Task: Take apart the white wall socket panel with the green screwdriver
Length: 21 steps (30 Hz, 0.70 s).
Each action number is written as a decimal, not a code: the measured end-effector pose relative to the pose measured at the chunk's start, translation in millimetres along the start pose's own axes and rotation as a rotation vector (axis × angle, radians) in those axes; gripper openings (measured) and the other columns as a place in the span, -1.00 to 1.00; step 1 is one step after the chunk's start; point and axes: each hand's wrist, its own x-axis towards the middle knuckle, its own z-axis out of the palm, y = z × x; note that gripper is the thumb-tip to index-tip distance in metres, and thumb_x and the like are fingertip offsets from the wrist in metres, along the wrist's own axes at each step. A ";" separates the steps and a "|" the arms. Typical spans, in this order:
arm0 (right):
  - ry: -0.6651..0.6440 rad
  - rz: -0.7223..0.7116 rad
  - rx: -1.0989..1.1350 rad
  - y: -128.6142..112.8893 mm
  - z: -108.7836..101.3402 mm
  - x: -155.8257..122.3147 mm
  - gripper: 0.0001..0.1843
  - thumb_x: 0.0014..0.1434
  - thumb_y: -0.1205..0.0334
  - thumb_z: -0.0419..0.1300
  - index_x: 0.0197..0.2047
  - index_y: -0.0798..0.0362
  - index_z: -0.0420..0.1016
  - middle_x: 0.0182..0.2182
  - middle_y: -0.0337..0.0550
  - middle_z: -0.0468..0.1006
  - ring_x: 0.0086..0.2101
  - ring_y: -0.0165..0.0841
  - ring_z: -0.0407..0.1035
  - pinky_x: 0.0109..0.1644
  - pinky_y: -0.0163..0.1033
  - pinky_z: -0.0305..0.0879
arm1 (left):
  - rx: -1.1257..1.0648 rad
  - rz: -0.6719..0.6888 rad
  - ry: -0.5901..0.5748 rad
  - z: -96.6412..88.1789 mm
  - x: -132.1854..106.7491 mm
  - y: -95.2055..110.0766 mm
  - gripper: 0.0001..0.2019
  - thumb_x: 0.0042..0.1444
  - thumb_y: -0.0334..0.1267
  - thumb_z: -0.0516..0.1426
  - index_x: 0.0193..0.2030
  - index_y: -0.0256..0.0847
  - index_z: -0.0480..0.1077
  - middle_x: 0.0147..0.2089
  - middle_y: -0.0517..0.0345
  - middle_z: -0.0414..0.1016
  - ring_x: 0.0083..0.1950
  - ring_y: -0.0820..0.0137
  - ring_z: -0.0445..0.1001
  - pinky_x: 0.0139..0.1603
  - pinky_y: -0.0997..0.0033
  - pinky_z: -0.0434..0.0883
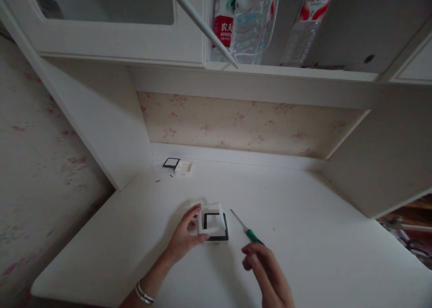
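Observation:
My left hand (pixel 185 234) grips the left edge of a square white frame (pixel 212 220) that lies on a black-edged square base (pixel 218 237) on the white desk (pixel 303 236). Thumb and fingers pinch the frame's side. My right hand (pixel 266 272) is closed round the green handle of a small screwdriver (pixel 248 230), whose thin metal shaft points up and left, its tip just right of the frame without touching it.
At the back left of the desk lie a black-rimmed square part (pixel 171 162), a white square part (pixel 184 167) and tiny loose bits. Plastic water bottles (pixel 253 20) stand on the shelf above. Cabinet walls close in on both sides.

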 end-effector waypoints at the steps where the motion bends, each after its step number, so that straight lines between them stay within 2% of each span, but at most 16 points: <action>1: 0.003 0.054 0.022 8.6 6.3 4.2 -0.57 0.18 -0.21 0.11 -0.20 -0.02 0.52 -0.29 -0.07 0.55 -0.33 -0.24 0.45 -0.21 -0.21 0.43 | -0.003 -0.013 0.025 -3.1 0.1 1.1 -0.29 -0.10 -0.22 0.36 0.23 0.00 0.25 0.38 0.00 0.10 0.12 0.15 0.33 0.04 0.20 0.34; 4: -0.054 0.151 -0.005 37.0 16.0 12.2 -0.49 0.10 -0.28 0.15 -0.21 0.01 0.52 -0.30 -0.07 0.57 -0.35 -0.25 0.46 -0.24 -0.26 0.42 | -0.004 -0.041 0.103 -14.6 1.0 2.2 -0.35 -0.05 -0.20 0.32 0.22 -0.04 0.27 0.37 -0.01 0.12 0.08 0.19 0.36 -0.01 0.25 0.36; 8: -0.153 0.186 -0.016 63.0 22.4 15.5 -0.47 0.10 -0.28 0.15 -0.17 0.04 0.51 -0.28 -0.05 0.58 -0.35 -0.24 0.46 -0.29 -0.26 0.40 | -0.004 -0.093 0.201 -29.7 1.3 2.9 -0.41 -0.06 -0.13 0.31 0.15 -0.08 0.32 0.33 -0.01 0.18 0.07 0.20 0.39 -0.05 0.28 0.39; 15: -0.112 0.144 -0.007 69.3 40.4 15.7 -0.51 0.14 -0.24 0.13 -0.16 0.03 0.49 -0.35 -0.13 0.55 -0.37 -0.26 0.44 -0.33 -0.28 0.34 | 0.086 -0.129 0.305 -45.5 -3.4 5.3 -0.54 -0.10 -0.05 0.30 -0.02 -0.10 0.45 0.30 0.01 0.24 0.08 0.19 0.42 -0.08 0.31 0.40; 21: -0.209 0.103 -0.055 81.1 37.0 18.3 -0.48 0.14 -0.25 0.13 -0.15 0.06 0.50 -0.43 -0.16 0.53 -0.46 -0.29 0.39 -0.40 -0.29 0.31 | 0.185 -0.166 0.344 -52.6 -11.9 5.2 -0.55 -0.08 0.03 0.27 -0.06 -0.12 0.48 0.27 -0.01 0.30 0.04 0.16 0.45 -0.08 0.28 0.40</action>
